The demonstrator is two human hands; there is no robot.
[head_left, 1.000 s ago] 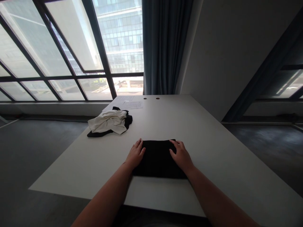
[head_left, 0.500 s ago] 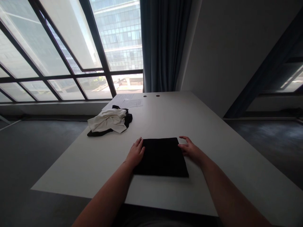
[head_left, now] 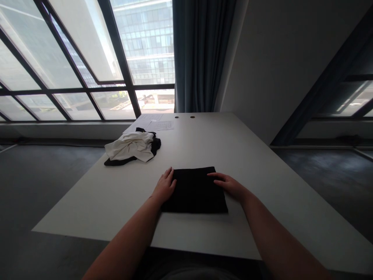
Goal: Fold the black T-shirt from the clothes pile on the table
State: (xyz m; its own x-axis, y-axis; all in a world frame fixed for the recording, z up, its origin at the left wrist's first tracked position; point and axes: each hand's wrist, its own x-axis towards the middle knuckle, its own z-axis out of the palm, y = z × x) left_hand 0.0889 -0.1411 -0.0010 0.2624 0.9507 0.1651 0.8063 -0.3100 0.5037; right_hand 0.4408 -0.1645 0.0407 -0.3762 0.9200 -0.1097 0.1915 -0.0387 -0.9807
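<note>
A black folded cloth [head_left: 194, 192] lies flat on the white table in front of me, a neat near-rectangle. My left hand [head_left: 164, 184] rests along its left edge with the fingers stretched out flat. Over the cloth's upper right corner reaches my right hand [head_left: 229, 184], its fingers extended and apart on or just above the fabric; contact at the fingertips is hard to make out. Neither hand grips the cloth. Whether it is a garment cannot be told from its folded shape.
A crumpled pile of white cloth [head_left: 131, 146] and black cloth [head_left: 118, 161] lies at the table's left side. Behind it are printed paper sheets [head_left: 160, 125]. Two round holes pierce the far end of the table [head_left: 215, 136]. A blue curtain [head_left: 201, 58] hangs beyond.
My right hand lifted from the cloth's right edge, moved out to the right, then came back over its upper right corner. My left hand has stayed on the left edge.
</note>
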